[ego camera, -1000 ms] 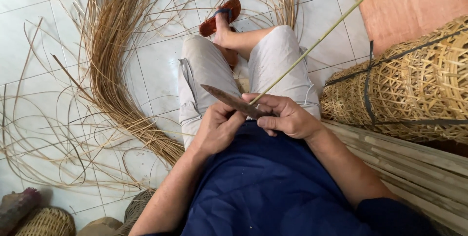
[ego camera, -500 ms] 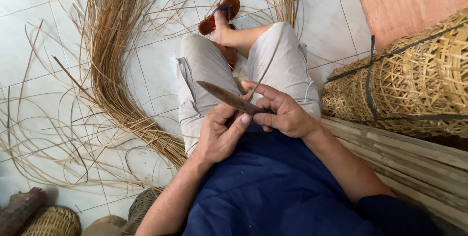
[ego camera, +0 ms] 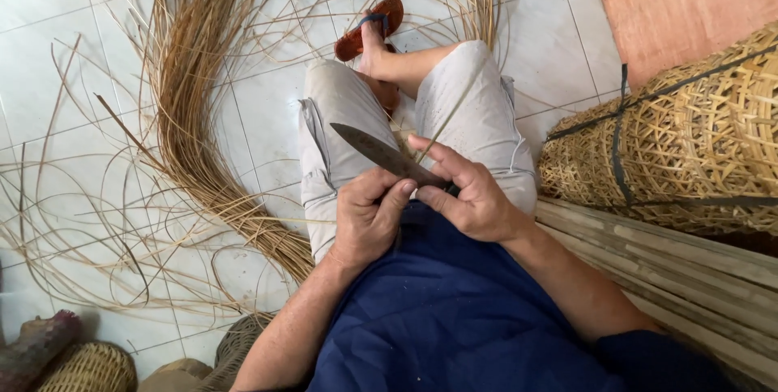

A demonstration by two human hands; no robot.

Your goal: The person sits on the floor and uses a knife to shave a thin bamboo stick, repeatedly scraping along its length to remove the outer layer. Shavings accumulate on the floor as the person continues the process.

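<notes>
Right hand (ego camera: 474, 198) clenched on knife (ego camera: 381, 153), blade aimed up-left over the lap. Left hand (ego camera: 369, 218) closed beside it, thumb at the blade base. Thin strip (ego camera: 454, 108) running away up-right from between the fingers, nearer right.

Dull grey metal knife blade (ego camera: 381, 153); dry, matt straw-coloured cane strips (ego camera: 194, 108); glossy pale tiled floor (ego camera: 49, 60); rough woven basket (ego camera: 689, 141); matt blue cloth shirt (ego camera: 454, 311).
</notes>
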